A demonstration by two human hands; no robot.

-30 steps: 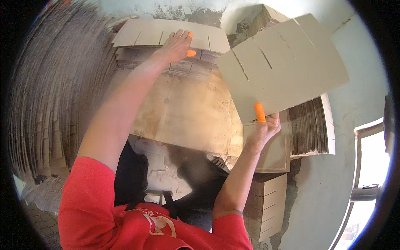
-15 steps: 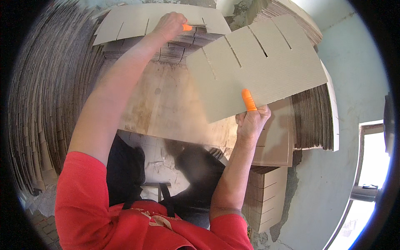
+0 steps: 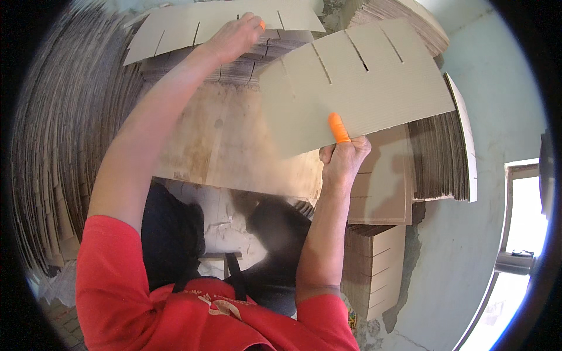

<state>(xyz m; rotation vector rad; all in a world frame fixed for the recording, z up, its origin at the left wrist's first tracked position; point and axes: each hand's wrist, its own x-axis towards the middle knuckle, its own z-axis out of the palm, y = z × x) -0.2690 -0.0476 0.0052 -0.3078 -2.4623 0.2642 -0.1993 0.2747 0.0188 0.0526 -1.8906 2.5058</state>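
Left hand (image 3: 237, 38): there's the change, its flat spread has drawn up into a curl over the near edge of the far sheet (image 3: 172, 32); I read that as a shift from resting on that sheet to working its edge.
Left fingers: bunched narrow, an orange cover (image 3: 262, 26) peeking out at the right; I can't tell from here whether they pinch the cardboard.
Far sheet: sitting askew now, its left end jutting past the far stack (image 3: 240, 67) beneath.
Right hand (image 3: 348, 155): closed firmly on the held sheet (image 3: 363, 76), an orange-covered digit (image 3: 338, 127) laid along the upper face, other fingers partly hidden at the edge.
Held sheet: raised and slanted, swung a touch left and nearer; so I have both hands busy with separate sheets.
Grip spot: near edge, left of its middle; most of the sheet reaches far and right, slits at the far edge, well clear of the fingers.
Below it: the right part of the wooden board (image 3: 205, 134) and, to the right, the upright stack (image 3: 436, 158); whether its right corner touches there, I can't say.
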